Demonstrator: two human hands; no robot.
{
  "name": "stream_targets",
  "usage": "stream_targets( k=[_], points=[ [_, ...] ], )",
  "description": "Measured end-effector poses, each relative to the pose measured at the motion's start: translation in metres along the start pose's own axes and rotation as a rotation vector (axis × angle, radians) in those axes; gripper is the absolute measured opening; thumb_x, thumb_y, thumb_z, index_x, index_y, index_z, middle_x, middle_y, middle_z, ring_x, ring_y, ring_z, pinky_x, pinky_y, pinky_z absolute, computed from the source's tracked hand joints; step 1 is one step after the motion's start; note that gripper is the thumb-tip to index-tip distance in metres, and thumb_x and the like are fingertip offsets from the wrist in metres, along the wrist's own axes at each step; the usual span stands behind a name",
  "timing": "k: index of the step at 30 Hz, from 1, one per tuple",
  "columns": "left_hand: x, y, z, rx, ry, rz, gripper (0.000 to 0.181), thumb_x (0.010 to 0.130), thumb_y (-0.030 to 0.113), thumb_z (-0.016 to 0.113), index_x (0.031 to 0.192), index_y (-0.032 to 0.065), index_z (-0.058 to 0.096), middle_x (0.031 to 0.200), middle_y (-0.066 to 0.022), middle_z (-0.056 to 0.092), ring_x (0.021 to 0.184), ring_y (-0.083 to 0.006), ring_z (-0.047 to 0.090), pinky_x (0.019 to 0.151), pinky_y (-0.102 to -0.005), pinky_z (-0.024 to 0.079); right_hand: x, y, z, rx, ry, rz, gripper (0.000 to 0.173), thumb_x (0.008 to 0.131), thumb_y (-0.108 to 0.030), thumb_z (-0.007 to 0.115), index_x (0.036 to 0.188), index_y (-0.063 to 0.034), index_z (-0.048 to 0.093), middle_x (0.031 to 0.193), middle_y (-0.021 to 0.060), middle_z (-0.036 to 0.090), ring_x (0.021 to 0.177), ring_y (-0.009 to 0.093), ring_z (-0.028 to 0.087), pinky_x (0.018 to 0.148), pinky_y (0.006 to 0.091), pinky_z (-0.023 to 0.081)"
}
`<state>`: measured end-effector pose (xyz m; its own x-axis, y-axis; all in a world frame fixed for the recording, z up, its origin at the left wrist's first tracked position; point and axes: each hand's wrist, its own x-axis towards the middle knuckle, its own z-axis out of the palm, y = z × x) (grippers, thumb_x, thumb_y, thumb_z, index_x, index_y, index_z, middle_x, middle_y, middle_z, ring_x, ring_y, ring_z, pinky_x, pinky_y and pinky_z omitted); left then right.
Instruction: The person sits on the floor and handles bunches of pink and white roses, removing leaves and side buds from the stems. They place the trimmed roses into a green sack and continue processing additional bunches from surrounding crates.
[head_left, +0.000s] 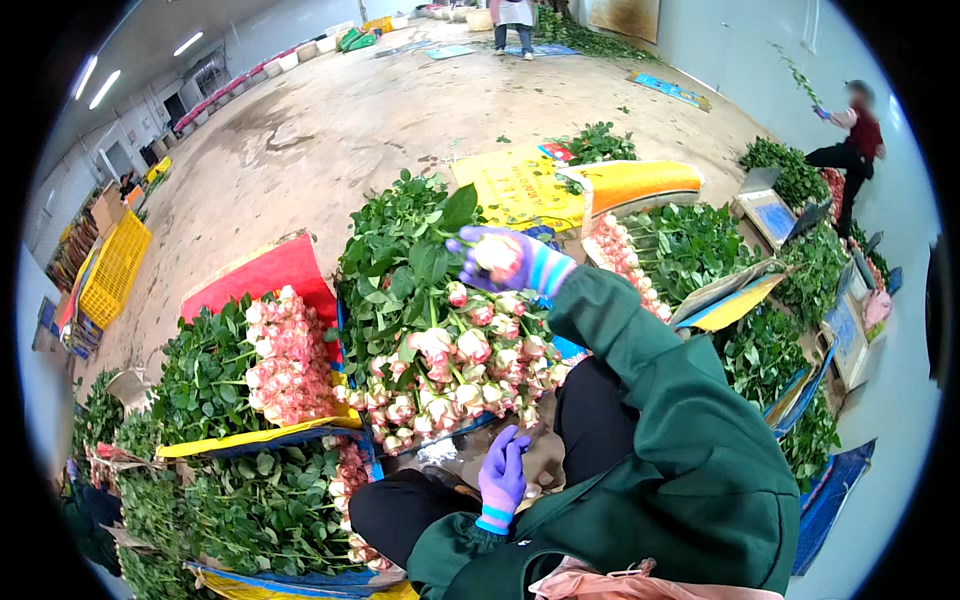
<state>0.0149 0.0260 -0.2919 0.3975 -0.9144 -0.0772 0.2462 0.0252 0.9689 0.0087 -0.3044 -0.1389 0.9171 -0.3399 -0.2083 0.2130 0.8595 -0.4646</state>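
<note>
A pile of cut roses (472, 349), with cream-and-pink heads and leafy green stems, lies in front of my knees. Above its far right part, my right hand (487, 262) in a purple knit glove holds a single rose (497, 253). The head of that rose lies over the palm, and its stem is partly hidden among leaves on the left. My left hand (502, 471), gloved the same way, hovers near my lap with its fingers loosely bent and slightly apart. Nothing shows in it.
On the left are stacked roses (285, 356) by a red sheet (262, 277), with more below. Rose bundles (637, 255) with covers lie right. A yellow sheet (517, 187) covers floor ahead. Yellow crate (112, 266) stands far left. A person (855, 142) lifts a stem; another (514, 26) stands far off.
</note>
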Motion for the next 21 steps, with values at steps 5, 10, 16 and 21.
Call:
stream_targets(
  k=[5,10,16,21],
  points=[
    [-0.005,0.000,-0.008,0.009,0.016,0.015,0.032,0.097,0.015,0.048,0.124,-0.0014,0.052,0.098,-0.0069,0.066,0.085,-0.0099,0.060,0.077,-0.0222,0.047,0.016,0.026,0.002,0.244,-0.273,-0.202,0.020,0.092,-0.023,0.053,0.107,-0.0123,0.061,0.113,0.0104,0.062,0.085,0.027,0.063,0.088,0.0464,0.050],
    [-0.005,-0.003,-0.017,0.008,0.057,0.011,0.031,0.097,0.014,0.048,0.123,-0.0020,0.052,0.096,-0.0068,0.066,0.084,-0.0103,0.061,0.076,-0.0224,0.048,0.015,0.066,-0.028,0.072,-0.099,-0.117,0.027,0.085,-0.021,0.064,0.105,-0.0033,0.060,0.090,0.0137,0.064,0.078,0.027,0.063,0.078,0.0464,0.053],
    [-0.004,-0.014,-0.016,0.033,0.005,-0.021,0.030,0.098,0.013,0.046,0.124,-0.0015,0.050,0.099,-0.0081,0.065,0.088,-0.0124,0.060,0.082,-0.0252,0.048,-0.009,0.017,-0.006,0.206,-0.197,-0.123,0.033,0.088,-0.019,0.062,0.114,-0.0025,0.051,0.074,0.0079,0.063,0.065,0.021,0.062,0.070,0.0413,0.055],
    [-0.002,-0.012,-0.013,-0.012,0.031,0.002,0.030,0.097,0.013,0.048,0.123,-0.0019,0.051,0.099,-0.0075,0.066,0.087,-0.0112,0.059,0.081,-0.0239,0.047,-0.059,0.014,0.072,0.062,-0.250,-0.300,0.042,0.093,-0.027,0.055,0.125,-0.0001,0.047,0.065,0.0038,0.062,0.063,0.019,0.060,0.073,0.0332,0.052]
  ],
)
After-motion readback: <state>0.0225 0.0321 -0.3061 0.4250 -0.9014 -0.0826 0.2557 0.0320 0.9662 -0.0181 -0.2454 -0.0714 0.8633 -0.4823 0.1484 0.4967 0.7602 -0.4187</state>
